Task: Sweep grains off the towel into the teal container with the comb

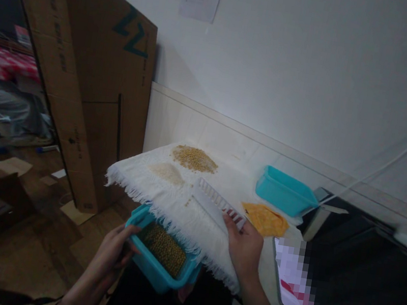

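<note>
The left hand (116, 249) has a tight hold on the blue tub (153, 274) by its left end, with the thumb on top of the rim and the fingers curled below. The tub is by the front edge of the table, just above the person's dark lap, and the fringe of the white cloth (208, 241) hangs down over its back side. Lots of small round beans (163, 249) are inside the tub. The right hand (246, 249) pinches the near end of a white rack (214, 202) with a row of slots. The rack points away over the cloth, and I can't tell if its far end touches it. A few loose beans lie just to the left of the rack. Farther back on the cloth is a tan bean pile (194, 159), and a small white heap (167, 172) sits just in front of it. On the right are a second tub (286, 191), blue too, and a crumpled yellow rag (265, 220) in front of it. A phone (295, 291) with a blurred screen lies near the right arm. A tall brown box (119, 72) stands to the left of the table.
</note>
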The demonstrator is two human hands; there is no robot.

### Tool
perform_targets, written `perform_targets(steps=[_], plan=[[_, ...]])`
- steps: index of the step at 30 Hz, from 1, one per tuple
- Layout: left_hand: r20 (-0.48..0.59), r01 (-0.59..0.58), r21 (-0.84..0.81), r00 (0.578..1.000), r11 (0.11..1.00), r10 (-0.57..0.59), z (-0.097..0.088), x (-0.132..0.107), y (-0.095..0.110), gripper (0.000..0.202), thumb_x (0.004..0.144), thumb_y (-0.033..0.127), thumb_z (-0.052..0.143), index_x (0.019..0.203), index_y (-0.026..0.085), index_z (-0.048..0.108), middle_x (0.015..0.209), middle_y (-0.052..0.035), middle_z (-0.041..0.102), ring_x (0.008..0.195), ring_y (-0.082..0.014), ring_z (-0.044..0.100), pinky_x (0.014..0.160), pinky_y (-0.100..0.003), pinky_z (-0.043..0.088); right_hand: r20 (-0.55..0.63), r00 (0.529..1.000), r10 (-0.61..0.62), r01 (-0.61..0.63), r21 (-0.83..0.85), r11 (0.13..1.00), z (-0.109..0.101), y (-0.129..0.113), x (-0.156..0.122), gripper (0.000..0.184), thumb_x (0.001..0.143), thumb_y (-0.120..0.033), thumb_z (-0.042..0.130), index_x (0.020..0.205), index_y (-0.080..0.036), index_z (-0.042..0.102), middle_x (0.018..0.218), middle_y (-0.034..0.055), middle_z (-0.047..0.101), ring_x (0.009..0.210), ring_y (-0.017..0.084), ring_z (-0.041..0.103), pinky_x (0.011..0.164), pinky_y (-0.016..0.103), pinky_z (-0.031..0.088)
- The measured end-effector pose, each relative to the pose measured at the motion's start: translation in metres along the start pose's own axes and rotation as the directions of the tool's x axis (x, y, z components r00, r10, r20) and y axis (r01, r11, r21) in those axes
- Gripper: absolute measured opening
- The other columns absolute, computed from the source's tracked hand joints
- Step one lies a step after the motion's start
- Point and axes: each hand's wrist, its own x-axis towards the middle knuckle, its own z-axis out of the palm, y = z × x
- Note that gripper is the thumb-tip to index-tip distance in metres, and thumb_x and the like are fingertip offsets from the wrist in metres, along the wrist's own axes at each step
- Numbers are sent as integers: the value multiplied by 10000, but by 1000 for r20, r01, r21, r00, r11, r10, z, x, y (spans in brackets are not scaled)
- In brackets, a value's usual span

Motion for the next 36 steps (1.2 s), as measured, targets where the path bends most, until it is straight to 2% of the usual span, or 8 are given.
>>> perform_targets(steps=[7, 22, 29, 33, 36], plan=[[13, 15, -21, 1000, 1000, -14, -3, 2, -1, 272, 618, 428, 776, 608, 227, 592, 369, -14, 628, 217, -56, 296, 273, -164, 151, 62, 997, -43, 44, -14, 999, 13, 8, 16, 455, 873, -588, 636, 889, -164, 799, 759, 56, 792, 684, 227, 709, 612, 279, 505], [1, 12, -19, 1000, 1000, -12, 2, -3, 6, 276, 593, 430, 771, 596, 230, 582, 357, -11, 618, 220, -50, 291, 278, -159, 154, 153, 988, -16, 9, 50, 999, 8, 14, 10, 404, 842, -564, 681, 870, -181, 807, 758, 43, 794, 681, 243, 726, 644, 312, 540], [-5, 4, -27, 1000, 1000, -4, 1, -4, 5, 291, 591, 439, 775, 609, 220, 585, 377, -16, 631, 226, -45, 296, 275, -155, 154, 178, 984, 0, -17, 93, 996, 5, 8, 0, 365, 838, -529, 695, 887, -186, 811, 803, 51, 810, 699, 239, 738, 630, 299, 551], [6, 15, -17, 1000, 1000, -15, -1, -3, 3, 280, 603, 443, 762, 676, 217, 613, 372, -6, 628, 228, -54, 306, 273, -151, 151, 197, 980, -5, -18, 115, 993, 5, 5, -4, 316, 811, -493, 717, 869, -201, 822, 824, 50, 817, 702, 237, 748, 636, 295, 564], [-1, 12, -14, 1000, 1000, -12, -2, -1, 2, 287, 593, 444, 758, 644, 222, 585, 364, -5, 621, 220, -50, 303, 268, -149, 154, 204, 979, -11, -22, 159, 987, 7, 4, -5, 289, 799, -474, 729, 865, -211, 829, 827, 49, 820, 704, 236, 757, 639, 295, 579]])
